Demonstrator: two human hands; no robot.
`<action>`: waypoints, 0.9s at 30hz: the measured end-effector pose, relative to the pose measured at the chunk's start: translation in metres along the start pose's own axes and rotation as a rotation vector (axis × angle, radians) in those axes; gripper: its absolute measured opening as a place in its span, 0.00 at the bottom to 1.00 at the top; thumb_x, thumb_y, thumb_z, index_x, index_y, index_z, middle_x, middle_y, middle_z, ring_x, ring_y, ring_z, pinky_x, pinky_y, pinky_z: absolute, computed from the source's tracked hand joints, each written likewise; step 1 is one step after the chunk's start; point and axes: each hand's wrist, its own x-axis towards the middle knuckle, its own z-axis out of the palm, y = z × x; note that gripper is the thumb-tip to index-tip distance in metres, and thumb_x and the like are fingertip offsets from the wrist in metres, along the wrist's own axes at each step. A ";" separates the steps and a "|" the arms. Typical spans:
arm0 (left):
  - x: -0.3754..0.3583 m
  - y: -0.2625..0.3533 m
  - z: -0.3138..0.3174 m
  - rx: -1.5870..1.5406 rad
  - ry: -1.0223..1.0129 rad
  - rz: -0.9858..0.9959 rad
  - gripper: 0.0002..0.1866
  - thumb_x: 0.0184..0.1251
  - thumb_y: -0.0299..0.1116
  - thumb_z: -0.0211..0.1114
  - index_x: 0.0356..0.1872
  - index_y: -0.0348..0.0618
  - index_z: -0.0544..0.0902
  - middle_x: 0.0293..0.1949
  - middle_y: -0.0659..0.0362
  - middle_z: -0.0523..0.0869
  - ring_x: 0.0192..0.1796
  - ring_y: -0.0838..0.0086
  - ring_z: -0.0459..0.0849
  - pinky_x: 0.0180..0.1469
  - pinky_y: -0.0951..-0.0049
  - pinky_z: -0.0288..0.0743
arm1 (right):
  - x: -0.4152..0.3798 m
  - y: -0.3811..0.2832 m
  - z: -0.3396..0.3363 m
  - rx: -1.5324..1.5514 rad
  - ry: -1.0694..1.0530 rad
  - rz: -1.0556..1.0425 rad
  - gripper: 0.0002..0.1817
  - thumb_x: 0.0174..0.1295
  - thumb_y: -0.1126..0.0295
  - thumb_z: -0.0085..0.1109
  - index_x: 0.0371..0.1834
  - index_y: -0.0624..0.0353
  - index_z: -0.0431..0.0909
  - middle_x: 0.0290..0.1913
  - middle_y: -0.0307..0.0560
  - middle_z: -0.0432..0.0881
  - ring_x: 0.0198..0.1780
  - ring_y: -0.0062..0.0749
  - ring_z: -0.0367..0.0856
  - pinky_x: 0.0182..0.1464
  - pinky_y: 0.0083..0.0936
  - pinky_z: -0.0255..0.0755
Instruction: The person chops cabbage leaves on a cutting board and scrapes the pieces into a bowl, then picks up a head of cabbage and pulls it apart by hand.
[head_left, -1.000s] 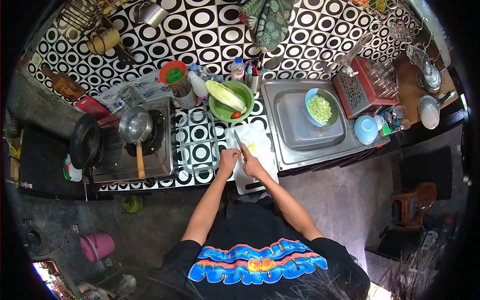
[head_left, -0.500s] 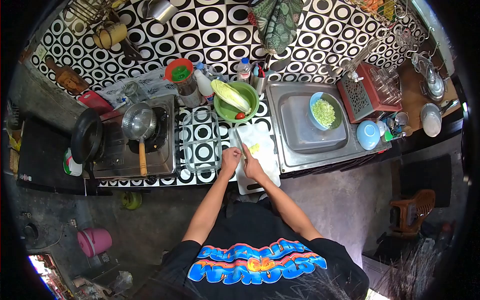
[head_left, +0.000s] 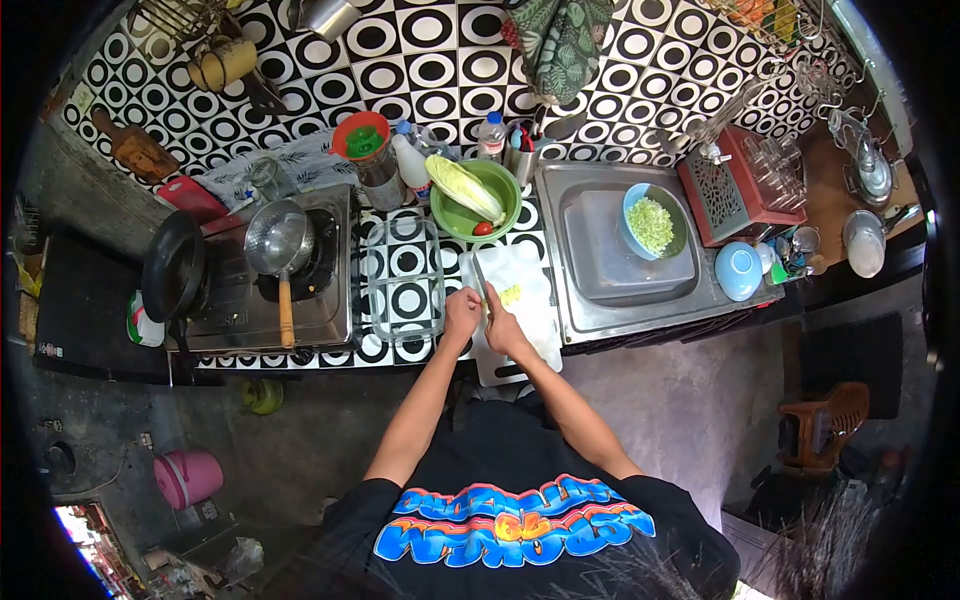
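Observation:
A white cutting board (head_left: 532,325) lies at the counter's front edge. My right hand (head_left: 506,331) is closed round the handle of a knife (head_left: 480,270), whose blade points away from me over the board. Close beside the blade, my left hand (head_left: 463,314) has its fingers curled together at the board's left side; whatever they hold is too small to make out. Small pale-yellow chopped pieces (head_left: 510,295) lie on the board just right of the knife. Behind the board, a green bowl (head_left: 512,212) holds a napa cabbage (head_left: 463,187) and a red tomato (head_left: 483,229).
A rectangular glass dish (head_left: 405,328) stands left of the board. Further left, a saucepan (head_left: 279,238) and a black frying pan (head_left: 172,265) sit on the stove (head_left: 225,325). In the sink (head_left: 575,322) at right is a bowl of chopped greens (head_left: 652,226). Bottles (head_left: 410,165) line the back.
The view has shifted very slightly. Both hands and the knife stay in nearly the same place on the board.

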 end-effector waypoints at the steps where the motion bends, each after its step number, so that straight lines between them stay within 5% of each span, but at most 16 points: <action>1: 0.000 -0.001 0.001 0.006 0.002 -0.004 0.04 0.52 0.15 0.65 0.28 0.35 0.82 0.27 0.50 0.86 0.29 0.61 0.88 0.34 0.67 0.80 | -0.002 -0.003 0.001 -0.002 0.004 0.000 0.44 0.63 0.77 0.46 0.85 0.44 0.45 0.31 0.77 0.82 0.35 0.76 0.82 0.40 0.58 0.75; 7: -0.002 -0.012 0.007 -0.038 0.022 -0.025 0.04 0.52 0.16 0.67 0.27 0.35 0.82 0.26 0.48 0.86 0.30 0.55 0.87 0.33 0.63 0.79 | -0.016 -0.012 0.007 -0.023 0.020 0.120 0.43 0.65 0.76 0.44 0.85 0.39 0.46 0.29 0.78 0.81 0.35 0.76 0.82 0.42 0.60 0.74; 14: 0.000 0.002 0.000 0.028 0.044 -0.011 0.04 0.52 0.15 0.66 0.27 0.34 0.81 0.27 0.47 0.85 0.31 0.54 0.86 0.34 0.63 0.79 | -0.011 -0.008 0.007 -0.072 -0.001 0.019 0.44 0.66 0.79 0.45 0.85 0.38 0.45 0.31 0.75 0.83 0.34 0.76 0.82 0.40 0.61 0.74; 17: -0.003 -0.005 0.006 -0.016 0.050 -0.016 0.06 0.53 0.15 0.67 0.30 0.35 0.81 0.30 0.49 0.86 0.30 0.58 0.87 0.35 0.65 0.80 | -0.003 -0.011 -0.005 -0.103 -0.073 0.065 0.41 0.67 0.78 0.46 0.84 0.40 0.48 0.36 0.74 0.84 0.40 0.73 0.83 0.46 0.58 0.75; 20: -0.001 -0.008 0.006 -0.051 0.032 0.000 0.06 0.54 0.16 0.68 0.32 0.35 0.82 0.31 0.50 0.86 0.31 0.62 0.88 0.35 0.67 0.81 | 0.013 0.021 -0.014 -0.010 -0.048 -0.136 0.38 0.69 0.75 0.48 0.83 0.43 0.52 0.48 0.72 0.84 0.51 0.69 0.83 0.54 0.53 0.74; 21: 0.000 -0.009 0.006 -0.070 0.026 0.000 0.06 0.54 0.16 0.69 0.32 0.35 0.81 0.31 0.50 0.86 0.32 0.62 0.89 0.35 0.67 0.81 | 0.010 0.001 -0.037 -0.029 -0.136 -0.033 0.32 0.73 0.70 0.50 0.81 0.48 0.58 0.60 0.68 0.81 0.59 0.63 0.81 0.61 0.45 0.73; 24: 0.003 -0.007 0.007 -0.098 0.000 -0.005 0.07 0.54 0.16 0.70 0.33 0.34 0.81 0.32 0.51 0.86 0.33 0.63 0.90 0.36 0.68 0.83 | 0.009 -0.005 -0.076 -0.050 -0.195 -0.059 0.29 0.75 0.65 0.52 0.79 0.51 0.61 0.61 0.67 0.80 0.58 0.61 0.82 0.60 0.41 0.75; 27: 0.008 -0.008 0.007 -0.109 -0.006 -0.035 0.12 0.52 0.16 0.72 0.37 0.36 0.80 0.33 0.52 0.86 0.34 0.63 0.89 0.38 0.67 0.83 | 0.006 -0.003 -0.107 -0.174 -0.137 -0.073 0.21 0.77 0.59 0.53 0.65 0.58 0.76 0.43 0.67 0.85 0.45 0.62 0.84 0.50 0.44 0.77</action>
